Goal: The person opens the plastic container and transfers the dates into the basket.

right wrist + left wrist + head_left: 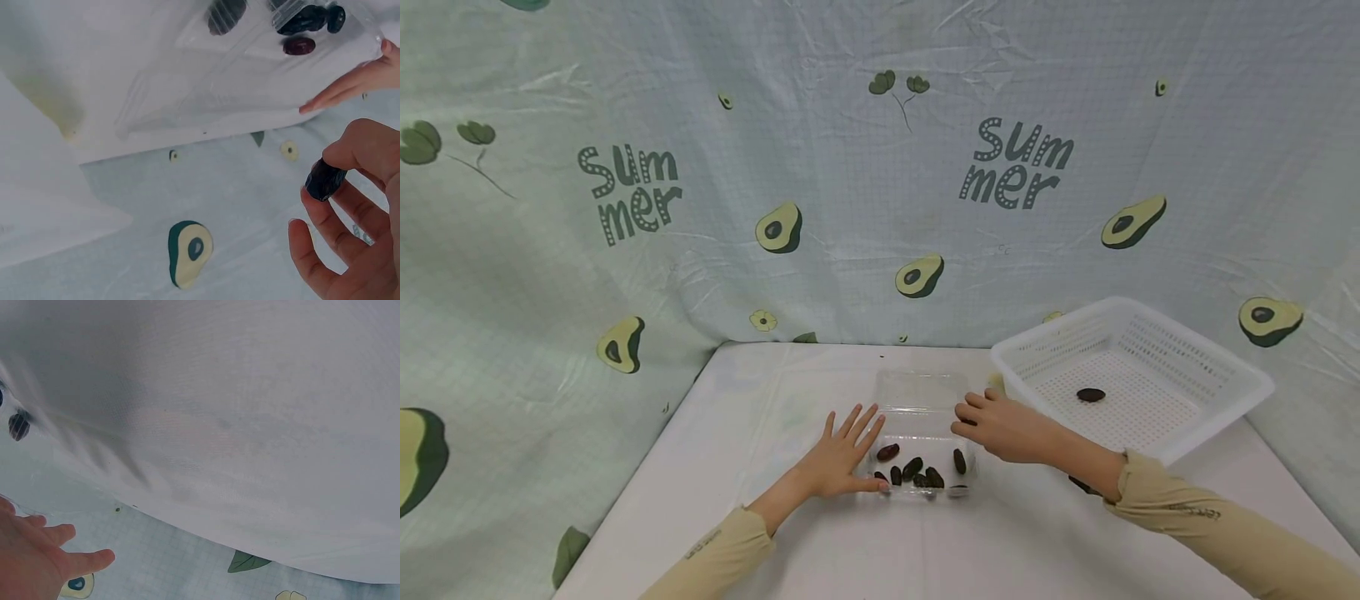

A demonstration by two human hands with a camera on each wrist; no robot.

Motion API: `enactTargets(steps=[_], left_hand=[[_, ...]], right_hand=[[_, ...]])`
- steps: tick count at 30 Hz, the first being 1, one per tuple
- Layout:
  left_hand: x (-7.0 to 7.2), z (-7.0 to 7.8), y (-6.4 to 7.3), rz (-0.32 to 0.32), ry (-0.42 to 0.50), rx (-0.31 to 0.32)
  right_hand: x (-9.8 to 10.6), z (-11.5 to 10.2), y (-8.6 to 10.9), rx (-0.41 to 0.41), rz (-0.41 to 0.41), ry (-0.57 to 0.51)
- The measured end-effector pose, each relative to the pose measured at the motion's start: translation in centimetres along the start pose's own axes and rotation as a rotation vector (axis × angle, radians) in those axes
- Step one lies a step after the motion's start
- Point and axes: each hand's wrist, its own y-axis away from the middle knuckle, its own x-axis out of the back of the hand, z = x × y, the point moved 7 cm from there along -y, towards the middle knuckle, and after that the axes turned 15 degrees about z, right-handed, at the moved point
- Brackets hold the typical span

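Observation:
A dark, wrinkled date (pixel 325 180) is pinched between the thumb and fingers of my right hand (pixel 1003 427). That hand is raised just right of a clear plastic clamshell box (pixel 931 448), whose lid (pixel 922 390) lies folded back on the far side. Several dates sit in the box, among them a reddish-brown one (pixel 887 452) at its left and a darker one (pixel 959 461) at its right. My left hand (pixel 838 462) is spread flat along the box's left side, thumb at the near corner and fingertips by the hinge.
To the right stands a white perforated plastic basket (pixel 1217 417) with one date (pixel 1091 395) on its floor. Another dark object (pixel 1081 484) lies partly hidden under my right forearm. The white table (pixel 760 375) ends at a hanging avocado-print cloth (pixel 842 175).

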Motion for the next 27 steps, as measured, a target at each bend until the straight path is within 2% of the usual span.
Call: enactTargets(steps=[5,12,27], left_hand=[[0.0,0.0,0.0,-0.002,-0.007,-0.003],[0.0,0.1,-0.1,-0.009,-0.020,-0.003],[-0.2,0.0,0.0,-0.022,-0.030,0.011]], right_hand=[[1.4,1.7,0.9,-0.036,0.013,0.011],[2.6,4.3,2.7,-0.095,-0.042,0.043],[3.6,9.7,7.7,-0.257,0.024,0.029]])
